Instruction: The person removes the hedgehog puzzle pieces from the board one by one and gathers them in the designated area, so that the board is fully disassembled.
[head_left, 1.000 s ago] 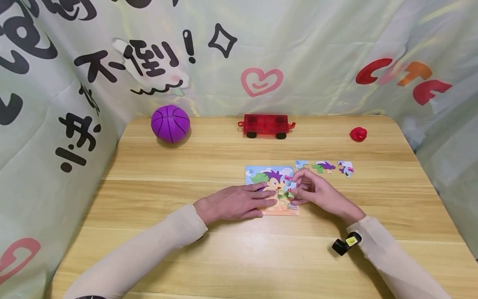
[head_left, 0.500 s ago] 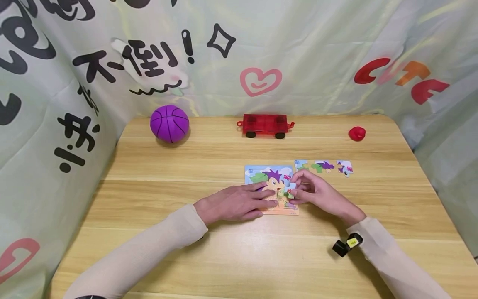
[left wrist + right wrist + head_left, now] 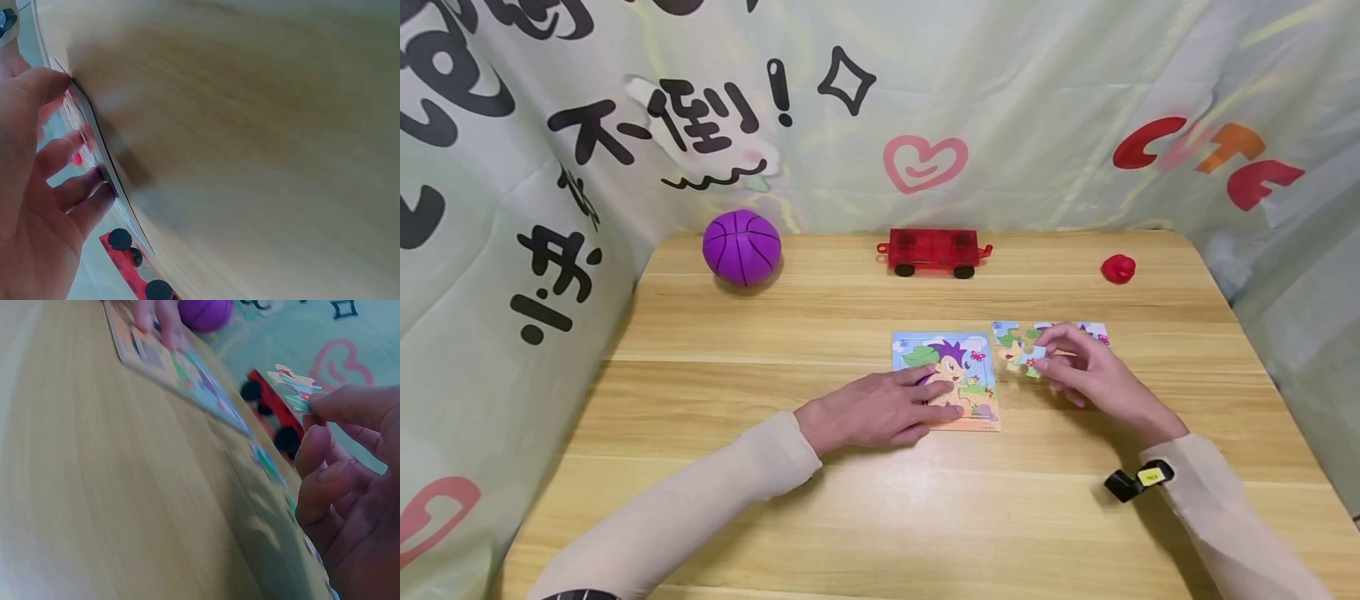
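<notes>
Your left hand (image 3: pixel 880 408) lay across the board (image 3: pixel 988 422), its fingers straight and spread, gripping nothing; they rested on the picture side, probably to keep the board from sliding on the desk (image 3: pixel 880 525). What lay directly beneath that hand could not be told from these views. Your right hand (image 3: pixel 1093 375) was raised above the desk, beyond the board's right edge, its thumb and a finger pinched together so that only the thickness of the piece (image 3: pixel 296 386) parted them. You had that piece by its edge, the other fingers bent; such a grip seemed to leave most of the print uncovered (handy, since the print told one piece from another). The loose pieces (image 3: pixel 1002 331) lay in a row starting just beside the board's far right corner, partly hidden by your right hand; lined up like that, they were presumably easier to tell apart. Farther back stood the ball (image 3: pixel 742 247), the cart (image 3: pixel 932 249) and a small red toy (image 3: pixel 1118 268), perhaps set there to spare your hands some room.
</notes>
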Available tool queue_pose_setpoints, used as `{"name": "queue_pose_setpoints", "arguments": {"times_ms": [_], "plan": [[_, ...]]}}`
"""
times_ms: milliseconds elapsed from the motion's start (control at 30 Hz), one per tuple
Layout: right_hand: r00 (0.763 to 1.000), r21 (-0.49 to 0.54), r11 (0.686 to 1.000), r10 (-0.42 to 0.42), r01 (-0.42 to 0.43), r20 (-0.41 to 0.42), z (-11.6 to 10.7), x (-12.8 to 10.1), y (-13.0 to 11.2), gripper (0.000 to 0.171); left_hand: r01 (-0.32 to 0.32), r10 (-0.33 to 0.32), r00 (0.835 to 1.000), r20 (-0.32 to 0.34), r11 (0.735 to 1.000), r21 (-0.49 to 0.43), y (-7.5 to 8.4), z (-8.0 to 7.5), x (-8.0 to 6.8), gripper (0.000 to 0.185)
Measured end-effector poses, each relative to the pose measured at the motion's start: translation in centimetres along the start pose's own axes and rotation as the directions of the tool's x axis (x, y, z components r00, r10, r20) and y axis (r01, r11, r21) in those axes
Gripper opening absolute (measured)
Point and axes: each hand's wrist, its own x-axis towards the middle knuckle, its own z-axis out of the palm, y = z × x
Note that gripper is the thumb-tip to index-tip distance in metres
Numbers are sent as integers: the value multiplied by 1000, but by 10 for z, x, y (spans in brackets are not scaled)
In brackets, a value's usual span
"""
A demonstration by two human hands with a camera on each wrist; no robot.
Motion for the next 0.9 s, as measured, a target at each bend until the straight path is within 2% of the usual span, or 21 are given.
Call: {"name": "queue_pose_setpoints", "arguments": {"times_ms": [100,233,467,700,900], "plan": [[998,-42,999,32,-34,-50,-16,-8,6,30,0,0,1000,-5,1000,19,1,1,0,44],[990,-102,991,80,-91,-113,-42,-20,14,30,13,-13,1000,22,999,29,2,2,0,46],[967,-207,957,163,-203,-195,-79,-42,29,31,23,-25,998,57,999,41,3,1,0,48],[961,-284,930,178,-234,-211,-95,-50,41,32,21,-22,997,73,1000,22,0,3,-1,50],[974,-352,912,164,-209,-155,-98,-46,43,33,26,-24,996,89,1000,-15,-2,4,-1,51]]}}
